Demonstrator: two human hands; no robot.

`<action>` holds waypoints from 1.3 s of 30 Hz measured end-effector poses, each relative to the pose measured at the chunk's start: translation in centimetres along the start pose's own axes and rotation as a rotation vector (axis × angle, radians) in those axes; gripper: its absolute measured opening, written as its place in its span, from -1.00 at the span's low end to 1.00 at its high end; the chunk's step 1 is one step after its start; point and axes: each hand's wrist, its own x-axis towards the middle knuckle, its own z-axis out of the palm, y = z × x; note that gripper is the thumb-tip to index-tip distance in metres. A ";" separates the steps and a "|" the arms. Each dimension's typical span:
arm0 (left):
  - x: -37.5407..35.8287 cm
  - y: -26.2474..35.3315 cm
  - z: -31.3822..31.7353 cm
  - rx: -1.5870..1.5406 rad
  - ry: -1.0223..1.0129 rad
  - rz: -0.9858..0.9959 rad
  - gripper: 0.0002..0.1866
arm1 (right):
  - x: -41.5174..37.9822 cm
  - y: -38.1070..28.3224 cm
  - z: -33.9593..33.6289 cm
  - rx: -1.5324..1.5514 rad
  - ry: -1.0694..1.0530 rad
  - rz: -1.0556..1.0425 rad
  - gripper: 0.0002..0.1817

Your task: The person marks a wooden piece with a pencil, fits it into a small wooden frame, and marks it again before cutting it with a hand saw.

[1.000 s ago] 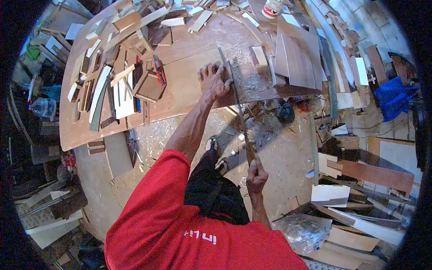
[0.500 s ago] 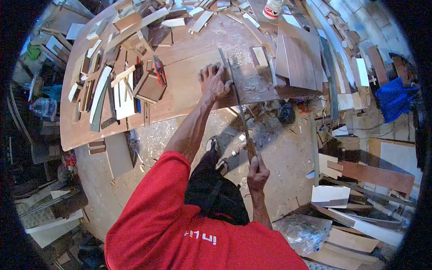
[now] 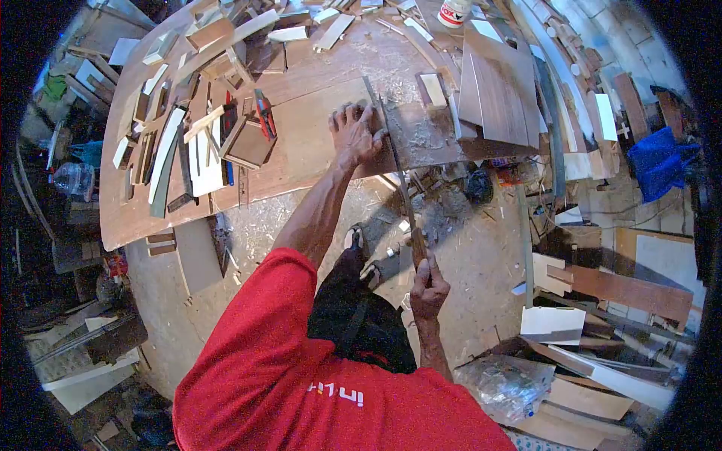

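Observation:
My left hand (image 3: pixel 353 137) lies with fingers spread on a flat brown wooden board (image 3: pixel 312 113) on the worktable, close to the board's right edge. Alongside that edge runs the long narrow blade of a handsaw (image 3: pixel 401 177), its far end over the tabletop and its near part sticking out past the table's front edge. Low in front of me, my right hand (image 3: pixel 429 289) is closed round the saw's wooden handle. Pale wood shavings (image 3: pixel 421 139) are scattered on the table just right of the blade.
Left on the worktable (image 3: pixel 150 222) are many wood offcuts, a small wooden box (image 3: pixel 250 143) and red-handled pliers (image 3: pixel 265 114). Right of the saw lie a small block (image 3: pixel 432 90) and stacked panels (image 3: pixel 500 90). A white tub (image 3: pixel 454 13) stands behind. Scrap boards (image 3: pixel 632 293) crowd the right side.
The view has shifted very slightly. Both hands and the handsaw keep almost the same places, the left hand still flat on the board and the right still round the handle.

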 end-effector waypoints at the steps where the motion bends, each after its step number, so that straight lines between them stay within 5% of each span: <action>1: 0.3 0.0 -0.2 -0.012 -0.007 -0.002 -0.24 | -0.5 0.5 0.0 0.004 0.004 0.000 -0.57; 13: 0.0 -0.6 0.2 0.003 0.080 0.103 -0.27 | 1.1 -2.2 1.3 -0.032 0.029 -0.096 -0.64; 20: 0.2 -1.4 0.9 -0.128 0.035 0.174 -0.23 | 1.6 -3.3 -1.2 0.050 -0.205 0.099 -0.54; 22: 0.2 -1.7 0.9 -0.092 0.020 0.196 -0.21 | 0.9 -3.5 -1.7 0.302 -0.242 -0.071 -0.46; 26: 0.2 -1.7 0.6 -0.045 0.101 0.244 -0.30 | 0.7 -0.5 -1.2 0.177 -0.315 -0.107 -0.41; 28: 0.2 -1.8 0.5 -0.078 0.019 0.239 -0.31 | 1.2 -0.4 -0.3 0.118 -0.166 -0.282 -0.41; 34: -1.0 -0.6 -0.2 0.046 -0.033 0.112 -0.26 | 0.9 -0.8 0.2 0.106 -0.255 -0.059 -0.46; 39: -1.0 -0.6 0.1 -0.043 -0.031 0.061 -0.32 | -1.4 -0.7 -1.4 0.053 -0.192 -0.144 -0.49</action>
